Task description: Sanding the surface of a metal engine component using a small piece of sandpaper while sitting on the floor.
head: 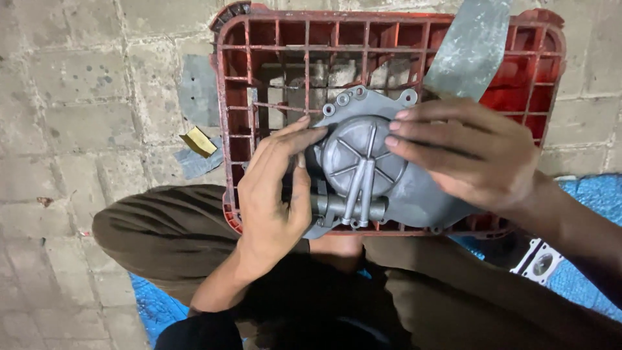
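Observation:
A grey cast-metal engine cover [363, 162] with a round ribbed dome lies on an upturned red plastic crate [259, 58]. My left hand [275, 188] rests against the cover's left edge, fingers stretched toward its top, thumb near the lower tube-shaped part. My right hand [466, 152] lies flat over the cover's right side, fingertips touching the dome's rim. Both hands press on the cover; neither lifts it.
The crate stands on grey paving blocks [78, 97]. A flat grey metal sheet [470, 45] leans over the crate's top right. A small yellow scrap [198, 141] and grey pieces lie left of it. My brown-trousered knees [162, 227], a blue tarp [596, 194] and a white gasket [539, 261] are below.

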